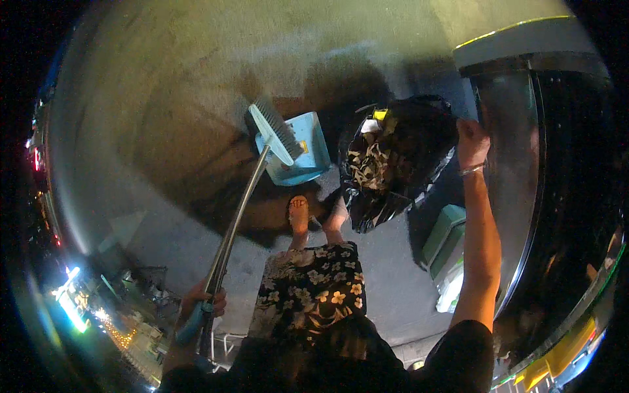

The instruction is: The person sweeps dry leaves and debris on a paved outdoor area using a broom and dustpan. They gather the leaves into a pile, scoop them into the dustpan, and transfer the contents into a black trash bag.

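My left hand (204, 297) grips a long metal handle (241, 211) with a blue grip, apparently two handles held side by side. At the far end of the handle is a broom head (270, 135), light blue with dark bristles, over a light blue dustpan (314, 142). My right hand (473, 144) pinches the edge of a black plastic garbage bag (422, 127) and holds it up. Through the bag's open mouth, dry leaves (366, 169) and bits of white and yellow litter (376, 120) are visible. The bag's lower end hangs beside my feet (298, 213).
A dark, glossy structure (511, 113) with a metal edge stands close at my right. Below my right arm is a green container (444, 236) with a white plastic bag (452, 287) against it. Bright lights (73, 312) shine at the lower left, beyond the grey pavement (172, 216).
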Tool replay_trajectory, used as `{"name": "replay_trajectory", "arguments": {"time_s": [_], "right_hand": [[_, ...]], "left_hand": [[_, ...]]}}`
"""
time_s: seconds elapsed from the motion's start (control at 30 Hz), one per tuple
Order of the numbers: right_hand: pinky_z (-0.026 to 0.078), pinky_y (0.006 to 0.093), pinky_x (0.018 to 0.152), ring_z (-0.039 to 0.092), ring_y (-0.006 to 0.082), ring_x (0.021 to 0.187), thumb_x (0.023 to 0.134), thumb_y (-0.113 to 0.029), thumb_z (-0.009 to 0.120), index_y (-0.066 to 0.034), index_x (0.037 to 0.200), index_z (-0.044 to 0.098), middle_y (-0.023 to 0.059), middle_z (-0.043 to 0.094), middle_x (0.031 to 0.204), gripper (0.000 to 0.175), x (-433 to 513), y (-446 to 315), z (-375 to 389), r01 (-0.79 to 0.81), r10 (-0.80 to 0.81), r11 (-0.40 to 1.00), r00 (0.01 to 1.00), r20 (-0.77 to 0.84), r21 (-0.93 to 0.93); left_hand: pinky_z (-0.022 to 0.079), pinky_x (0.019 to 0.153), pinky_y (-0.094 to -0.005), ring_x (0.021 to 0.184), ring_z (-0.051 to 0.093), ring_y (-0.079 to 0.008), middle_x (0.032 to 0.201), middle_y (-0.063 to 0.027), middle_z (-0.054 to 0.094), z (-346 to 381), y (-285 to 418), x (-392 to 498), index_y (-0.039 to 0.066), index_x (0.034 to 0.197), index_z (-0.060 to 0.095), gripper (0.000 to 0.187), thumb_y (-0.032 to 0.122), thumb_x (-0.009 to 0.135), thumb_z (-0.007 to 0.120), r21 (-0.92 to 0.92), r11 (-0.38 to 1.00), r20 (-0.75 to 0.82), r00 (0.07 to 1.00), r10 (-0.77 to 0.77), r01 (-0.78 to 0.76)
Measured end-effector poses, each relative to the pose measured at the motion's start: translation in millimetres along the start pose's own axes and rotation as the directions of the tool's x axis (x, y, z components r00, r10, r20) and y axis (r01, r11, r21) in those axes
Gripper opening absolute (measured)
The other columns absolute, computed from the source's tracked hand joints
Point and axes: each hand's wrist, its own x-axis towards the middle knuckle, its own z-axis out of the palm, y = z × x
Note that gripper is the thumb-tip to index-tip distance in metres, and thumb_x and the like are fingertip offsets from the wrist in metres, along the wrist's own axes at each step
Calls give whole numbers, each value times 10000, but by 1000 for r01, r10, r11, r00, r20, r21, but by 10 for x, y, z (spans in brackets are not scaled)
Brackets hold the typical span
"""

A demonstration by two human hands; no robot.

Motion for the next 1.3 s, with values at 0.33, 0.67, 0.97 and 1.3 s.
{"name": "replay_trajectory", "arguments": {"time_s": [0.33,0.67,0.97,1.3], "right_hand": [[457,416,785,544,309,948,749,-208,639,-88,1051,569,136,573,1053,332,-223,-212,199,253,-213,926,963,164,-280],[477,403,730,559,308,916,777,-398,577,-81,1044,566,125,570,1003,414,-1077,-963,1977,328,-47,850,827,560,-413],[464,414,801,587,366,906,798,-456,507,-17,931,628,230,608,952,474,-1074,-263,2387,-360,496,850,790,360,-384],[463,453,618,587,372,729,781,-266,587,-43,699,558,190,599,742,240,-834,-721,1428,-84,181,973,858,481,-217]], "left_hand": [[368,483,-295,589,443,-170,753,-73,437,-119,-29,-33,89,1320,277,636,54,741,538,-18,1000,-31,999,-18,17],[404,502,-355,584,470,-204,796,-86,472,-305,113,-24,124,1383,200,726,95,763,577,-59,996,-43,997,-70,67],[371,475,-287,554,462,-169,747,-91,442,-243,273,43,86,1350,254,750,19,696,616,-119,989,14,996,-85,86],[374,484,-285,581,458,-163,747,-84,439,-90,227,3,63,1349,246,727,47,711,594,-87,995,-17,999,-51,49]]}}
